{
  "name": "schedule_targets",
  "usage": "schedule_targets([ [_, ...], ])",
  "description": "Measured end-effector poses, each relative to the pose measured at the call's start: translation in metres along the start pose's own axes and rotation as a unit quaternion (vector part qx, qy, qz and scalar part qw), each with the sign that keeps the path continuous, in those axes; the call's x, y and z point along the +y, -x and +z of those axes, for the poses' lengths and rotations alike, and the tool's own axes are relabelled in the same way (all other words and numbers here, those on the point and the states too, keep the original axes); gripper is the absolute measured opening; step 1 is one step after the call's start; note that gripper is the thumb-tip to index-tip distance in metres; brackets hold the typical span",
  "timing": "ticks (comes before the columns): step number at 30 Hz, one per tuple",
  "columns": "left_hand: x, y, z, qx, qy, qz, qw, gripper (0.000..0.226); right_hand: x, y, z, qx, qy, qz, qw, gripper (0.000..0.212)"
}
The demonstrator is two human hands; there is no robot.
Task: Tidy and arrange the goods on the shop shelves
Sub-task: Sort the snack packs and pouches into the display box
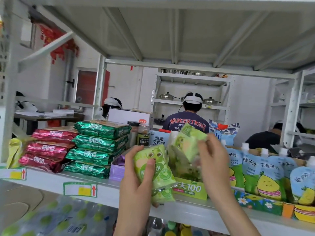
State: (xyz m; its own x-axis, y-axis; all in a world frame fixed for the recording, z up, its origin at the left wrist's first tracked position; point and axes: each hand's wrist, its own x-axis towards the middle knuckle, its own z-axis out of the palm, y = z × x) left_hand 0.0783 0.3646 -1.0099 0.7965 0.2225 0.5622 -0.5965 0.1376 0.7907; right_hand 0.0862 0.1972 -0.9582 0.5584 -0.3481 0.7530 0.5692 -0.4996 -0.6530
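— Left hand (pixel 136 183)?
— Closed round a light green snack packet (pixel 153 169), thumb pressed across the cartoon face on its front, fingers behind. Held upright just in front of the shelf (pixel 51 183) edge.

— Right hand (pixel 213 160)?
— Fingers pinched on the top of a second green packet (pixel 185 142), tilted and blurred, raised above the green display box (pixel 190 188). More green packets standing inside that box.

— Left of the box?
— Small purple box (pixel 117 172), then stacked green foil packs (pixel 98 149), four high, and red foil packs (pixel 47 149) beside them. Dark jar (pixel 143 135) behind.

— Right of the box?
— Row of blue spouted juice pouches (pixel 265 174) with pomelo cartoons, upright in a flowered tray.

— Beyond the shelf?
— Person in a dark printed T-shirt (pixel 185 125), back turned, facing shelves of pots.
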Motion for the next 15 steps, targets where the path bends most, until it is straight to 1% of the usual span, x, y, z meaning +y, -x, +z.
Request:
schedule_targets([
  [3, -0.001, -0.001, -0.001, -0.007, 0.003, -0.006, 1.0, 0.029, -0.021, 0.041, -0.033, 0.038, -0.168, 0.061, 0.983, 0.018],
  [5, -0.001, 0.001, 0.002, -0.015, 0.0, -0.006, 1.0, 0.028, -0.026, 0.055, -0.04, 0.039, -0.245, 0.085, 0.965, 0.02],
  [9, -0.002, 0.008, 0.014, -0.035, -0.019, -0.006, 0.999, 0.024, -0.018, 0.063, -0.037, 0.038, -0.276, 0.129, 0.952, 0.022],
  [12, -0.006, 0.012, 0.02, -0.046, -0.038, 0.001, 0.998, 0.024, -0.01, 0.065, -0.037, 0.057, -0.289, 0.153, 0.943, 0.021],
  [13, -0.007, 0.013, 0.021, -0.05, -0.047, 0.004, 0.998, 0.026, -0.008, 0.063, -0.039, 0.068, -0.292, 0.156, 0.941, 0.021],
  [15, -0.008, 0.014, 0.021, -0.053, -0.06, 0.006, 0.997, 0.028, -0.002, 0.06, -0.043, 0.092, -0.262, 0.132, 0.952, 0.024],
])
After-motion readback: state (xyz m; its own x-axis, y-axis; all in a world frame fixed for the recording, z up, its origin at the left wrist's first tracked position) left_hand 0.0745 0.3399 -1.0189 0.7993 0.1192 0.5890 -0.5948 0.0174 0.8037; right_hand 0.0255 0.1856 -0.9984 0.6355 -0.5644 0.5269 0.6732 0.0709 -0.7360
